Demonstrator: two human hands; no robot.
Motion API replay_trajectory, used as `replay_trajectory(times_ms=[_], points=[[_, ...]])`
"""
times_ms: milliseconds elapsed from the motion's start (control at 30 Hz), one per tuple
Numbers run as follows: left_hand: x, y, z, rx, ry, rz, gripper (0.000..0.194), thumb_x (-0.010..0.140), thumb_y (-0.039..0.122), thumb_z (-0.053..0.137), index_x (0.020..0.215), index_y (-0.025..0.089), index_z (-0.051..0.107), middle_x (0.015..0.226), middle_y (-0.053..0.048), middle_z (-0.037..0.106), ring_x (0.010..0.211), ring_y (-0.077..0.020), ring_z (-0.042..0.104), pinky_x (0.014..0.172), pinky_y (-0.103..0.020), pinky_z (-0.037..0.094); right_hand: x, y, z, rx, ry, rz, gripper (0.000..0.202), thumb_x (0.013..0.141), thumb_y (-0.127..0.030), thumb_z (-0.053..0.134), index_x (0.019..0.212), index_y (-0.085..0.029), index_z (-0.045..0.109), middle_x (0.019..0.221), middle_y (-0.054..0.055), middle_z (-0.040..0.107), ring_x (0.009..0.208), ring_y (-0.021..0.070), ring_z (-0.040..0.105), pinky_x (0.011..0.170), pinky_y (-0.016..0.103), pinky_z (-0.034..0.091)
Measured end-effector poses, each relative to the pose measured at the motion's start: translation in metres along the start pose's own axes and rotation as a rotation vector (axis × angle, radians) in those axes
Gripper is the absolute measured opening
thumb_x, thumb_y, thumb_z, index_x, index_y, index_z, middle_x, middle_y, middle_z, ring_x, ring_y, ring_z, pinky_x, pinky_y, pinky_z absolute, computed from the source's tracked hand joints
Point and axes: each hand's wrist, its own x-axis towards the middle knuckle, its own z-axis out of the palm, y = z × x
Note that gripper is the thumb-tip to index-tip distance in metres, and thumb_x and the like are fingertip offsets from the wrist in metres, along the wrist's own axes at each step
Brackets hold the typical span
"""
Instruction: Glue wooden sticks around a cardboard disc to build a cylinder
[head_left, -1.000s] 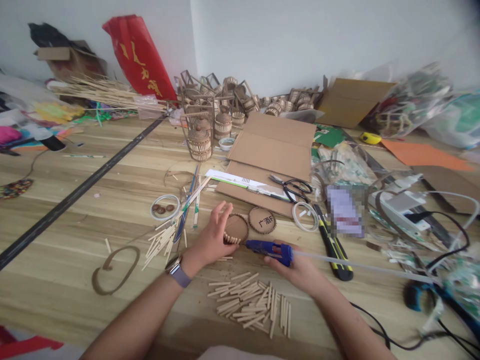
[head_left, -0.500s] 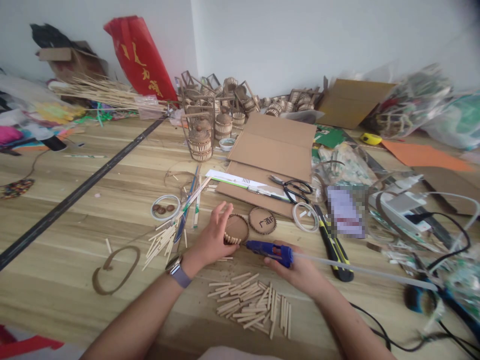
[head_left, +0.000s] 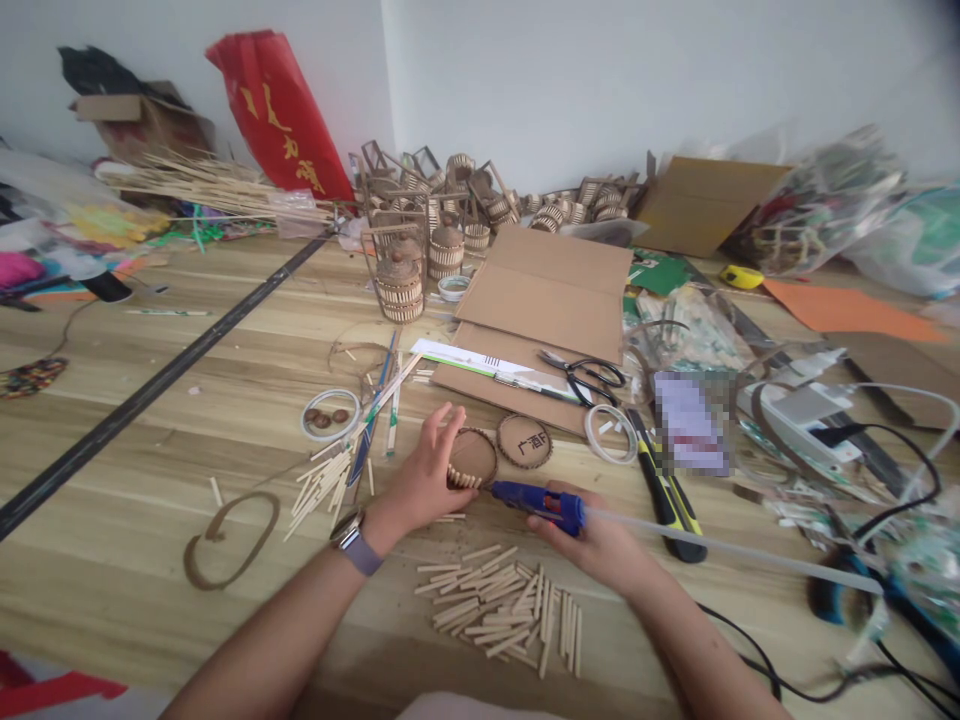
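Observation:
My left hand (head_left: 427,465) grips the left side of a round cardboard piece (head_left: 475,456) edged with short wooden sticks, its thumb along the near rim and its fingers raised at the far side. In my right hand (head_left: 592,525) is a blue hot glue gun (head_left: 538,503), its nozzle at the near right edge of that round piece. A long clear glue stick (head_left: 720,545) juts from the gun's back. Just right of the round piece lies a cardboard disc (head_left: 525,441) with dark printed characters. A pile of short wooden sticks (head_left: 502,605) lies nearer me.
Scissors (head_left: 585,375) rest on cardboard sheets (head_left: 544,290) ahead. To the right lie a tape ring (head_left: 611,434), a utility knife (head_left: 671,490) and black cables (head_left: 742,650). Small stick-sided baskets (head_left: 401,285) stand farther back. More sticks (head_left: 322,490) and a brown strip (head_left: 232,540) are at left.
Both hands, the round piece and the glue gun keep nearly the same places. The glue stick's far end has shifted slightly.

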Motion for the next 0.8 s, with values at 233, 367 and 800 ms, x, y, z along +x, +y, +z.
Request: replay_trajectory(times_ms=[233, 367, 800], points=[[0.000, 0.000, 0.000, 0.014, -0.003, 0.006, 0.118, 0.067, 0.014, 0.080, 0.151, 0.032, -0.001, 0.155, -0.018, 0.017, 0.143, -0.0376, 0.030, 0.112, -0.057, 0.036, 0.000, -0.004, -0.002, 0.014, 0.009, 0.004, 0.025, 0.084, -0.044, 0.053, 0.078, -0.022, 0.063, 0.070, 0.004, 0.067, 0.068, 0.0207, 0.062, 0.061, 0.029, 0.049], [0.000, -0.001, 0.000, 0.017, 0.000, 0.004, 0.117, 0.067, 0.014, 0.080, 0.151, 0.030, 0.000, 0.155, -0.019, 0.017, 0.143, -0.0372, 0.029, 0.113, -0.057, 0.035, 0.001, -0.004, -0.002, 0.015, 0.006, -0.009, 0.026, 0.084, -0.044, 0.052, 0.077, -0.022, 0.063, 0.069, 0.003, 0.067, 0.065, 0.0196, 0.061, 0.061, 0.028, 0.049], [0.000, 0.000, -0.001, 0.022, -0.012, -0.006, 0.119, 0.067, 0.014, 0.081, 0.151, 0.032, -0.002, 0.154, -0.019, 0.017, 0.141, -0.0379, 0.034, 0.110, -0.057, 0.038, 0.000, 0.010, 0.007, 0.088, 0.158, 0.098, 0.032, 0.079, -0.051, 0.057, 0.085, -0.021, 0.066, 0.080, 0.007, 0.072, 0.073, 0.0246, 0.067, 0.069, 0.035, 0.053]])
